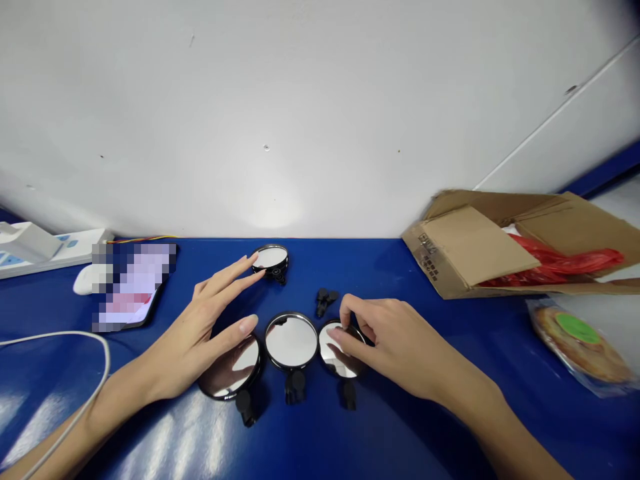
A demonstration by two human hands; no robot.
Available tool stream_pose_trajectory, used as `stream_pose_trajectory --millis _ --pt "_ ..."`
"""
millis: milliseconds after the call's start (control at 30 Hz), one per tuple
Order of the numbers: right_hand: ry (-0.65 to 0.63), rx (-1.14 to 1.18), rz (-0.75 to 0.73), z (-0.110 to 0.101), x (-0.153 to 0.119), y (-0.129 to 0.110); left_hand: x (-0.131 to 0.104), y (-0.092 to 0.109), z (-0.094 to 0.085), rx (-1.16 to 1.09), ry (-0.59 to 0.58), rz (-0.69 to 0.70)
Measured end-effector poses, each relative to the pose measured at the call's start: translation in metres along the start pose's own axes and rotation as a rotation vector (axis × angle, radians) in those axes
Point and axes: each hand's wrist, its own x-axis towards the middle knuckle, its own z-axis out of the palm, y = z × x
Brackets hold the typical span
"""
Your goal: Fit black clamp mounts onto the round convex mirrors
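Three round black-rimmed mirrors with black clip mounts sit in a row in front of me. My left hand (pixel 200 333) is open, with its fingers stretched toward a fourth round mirror (pixel 270 257) at the back. Its fingertips reach that mirror's left edge, and its thumb lies over the left mirror (pixel 235 367) of the row. The middle mirror (pixel 291 340) stands apart from both hands. My right hand (pixel 390 340) is closed on the right mirror (pixel 340 350), with thumb and bent index finger at its face and rim. A small black clip mount (pixel 325 301) lies behind the row.
A phone (pixel 133 287) and a white earbud-like case (pixel 90 279) lie on the blue table (pixel 310 440) at left, near a white power strip (pixel 65 250). A white cable (pixel 100 340) crosses my left forearm. At right are an open cardboard box (pixel 450 247) and a wrapped pastry (pixel 580 340).
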Motion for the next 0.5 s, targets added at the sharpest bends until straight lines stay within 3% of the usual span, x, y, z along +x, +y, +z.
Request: stream_pose_trajectory --millis 233,500 --pt "0.276 0.055 -0.079 0.012 0.005 0.011 0.006 -0.004 0.003 0.068 0.020 0.093" --pt "0.191 0.055 -0.153 0.026 0.010 0.007 0.005 -0.001 0.006 0.054 0.014 0.042"
